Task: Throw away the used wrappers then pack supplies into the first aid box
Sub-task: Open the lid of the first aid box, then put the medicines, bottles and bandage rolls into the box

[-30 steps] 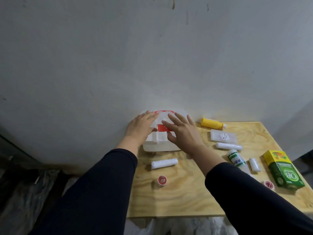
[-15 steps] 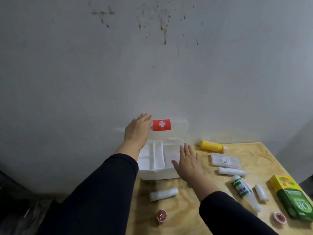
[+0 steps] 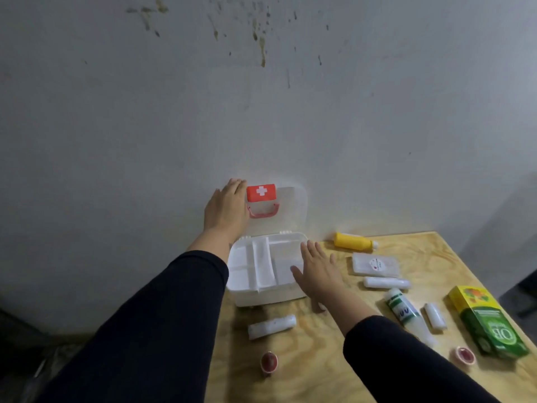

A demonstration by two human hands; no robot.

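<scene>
The first aid box (image 3: pixel 266 274) is sitting open at the back left corner of the wooden desk (image 3: pixel 328 370), its translucent lid (image 3: pixel 286 209) standing upright against the grey wall (image 3: pixel 261 112), with the red cross label (image 3: pixel 261 192) and red handle (image 3: pixel 263 211) facing out. The left hand (image 3: pixel 226 209) is resting flat on the lid's left side, its grip spread and closed on nothing. The right hand (image 3: pixel 318 271) is lying with fingers apart on the box's right edge, holding nothing. Supplies are lying on the desk outside the box: a yellow bottle (image 3: pixel 353 241), a flat clear packet (image 3: pixel 374 264), white rolls (image 3: pixel 386 283) (image 3: pixel 271 326) (image 3: pixel 435 315), a green-striped tube (image 3: pixel 402 311), a green and yellow carton (image 3: pixel 488 322) and two small red caps (image 3: pixel 269 361) (image 3: pixel 465 355).
</scene>
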